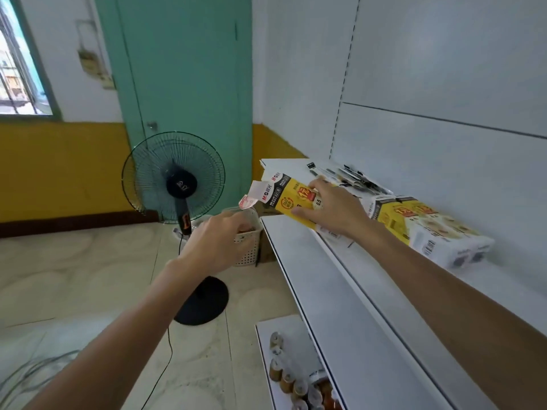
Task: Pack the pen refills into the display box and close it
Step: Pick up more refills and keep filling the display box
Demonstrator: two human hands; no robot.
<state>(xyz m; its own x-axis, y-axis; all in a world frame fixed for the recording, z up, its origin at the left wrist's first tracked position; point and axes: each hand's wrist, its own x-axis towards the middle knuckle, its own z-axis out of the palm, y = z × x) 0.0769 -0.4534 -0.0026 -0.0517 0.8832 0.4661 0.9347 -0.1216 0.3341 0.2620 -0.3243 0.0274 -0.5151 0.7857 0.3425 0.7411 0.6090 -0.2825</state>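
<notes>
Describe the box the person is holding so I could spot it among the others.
Start at the long white shelf along the right wall. Near its far end lie similar closed boxes; the yellow and white cardboard box is the leftmost, gripped by the right hand. Only its white end flaps stand open.

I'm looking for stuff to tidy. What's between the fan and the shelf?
The head view shows a white basket on the floor between fan and shelf, with the left hand over it.
</notes>
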